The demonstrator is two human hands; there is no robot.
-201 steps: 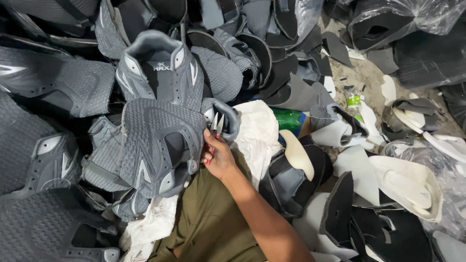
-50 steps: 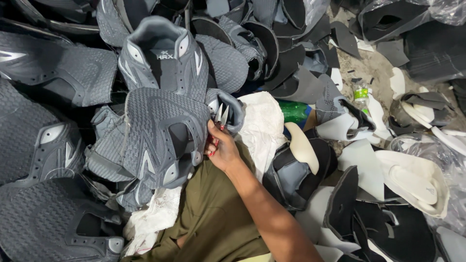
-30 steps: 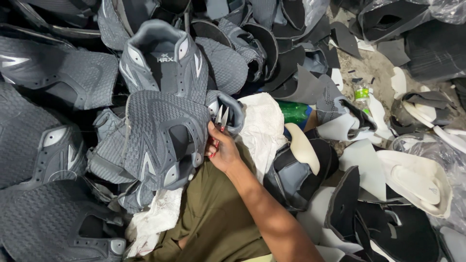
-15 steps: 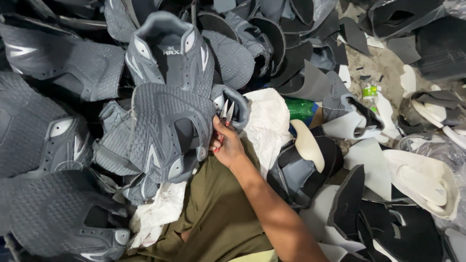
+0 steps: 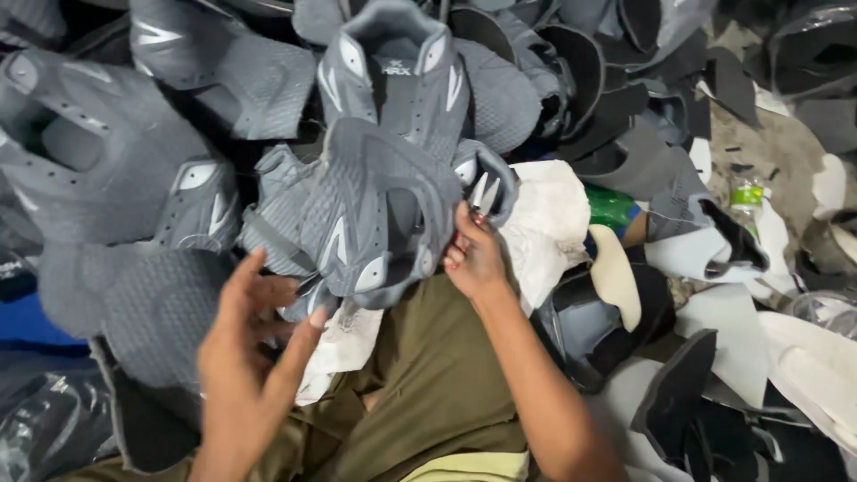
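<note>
Right grip (image 5: 473,259) around snips (image 5: 485,192) (grey uppers (image 5: 384,214) beside)

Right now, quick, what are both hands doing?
Left hand: open, fingers spread beside the grey mesh shoe upper.
Right hand: closed on small metal snips.

Heaped grey mesh shoe uppers (image 5: 393,214) crowd the lap on every far side; open passage remains only above the olive-green trousers (image 5: 437,402), between both forearms.

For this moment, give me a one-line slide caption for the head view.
Right hand holds small snips at a grey shoe upper on the lap; open left hand reaches toward it.
</note>
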